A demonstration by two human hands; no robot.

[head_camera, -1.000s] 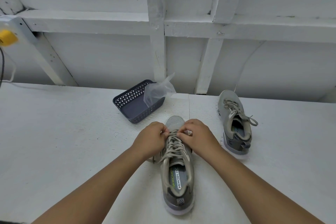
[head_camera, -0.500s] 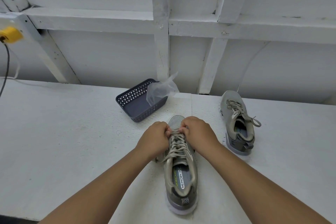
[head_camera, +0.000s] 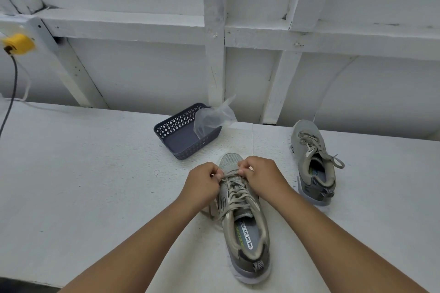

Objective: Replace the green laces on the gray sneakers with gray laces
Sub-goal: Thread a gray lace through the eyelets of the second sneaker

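Pinching the lace [head_camera: 234, 200] at the toe end of the near sneaker [head_camera: 247, 228], both hands sit side by side on the white table [head_camera: 95, 185]. The left hand [head_camera: 202, 184] has its fingers curled, thumb and forefinger nipping a strand that runs across to the right hand [head_camera: 262, 177], which grips the same lace with curled fingers at the lowest eyelets. This strand is drawn taut between the two hands, just behind the gray toe cap. Toward the wrists, the rest of the lace crisscrosses up the tongue, and a loose end trails off under the left wrist onto the table. The lace looks grayish-tan here; whether it is the green or the gray one I cannot tell. The heel of this sneaker points back between the forearms.

Out beyond the right hand, well apart from it, the second sneaker [head_camera: 313, 164] stands upright, laced, its ends lying loose to the outside. Ahead of the left hand, near the wall, a dark basket [head_camera: 166, 129] rests with a clear plastic bag [head_camera: 214, 118] propped in its far corner. Far off to the left, a yellow plug [head_camera: 17, 43] and dark cord [head_camera: 10, 93] hang by the wall.
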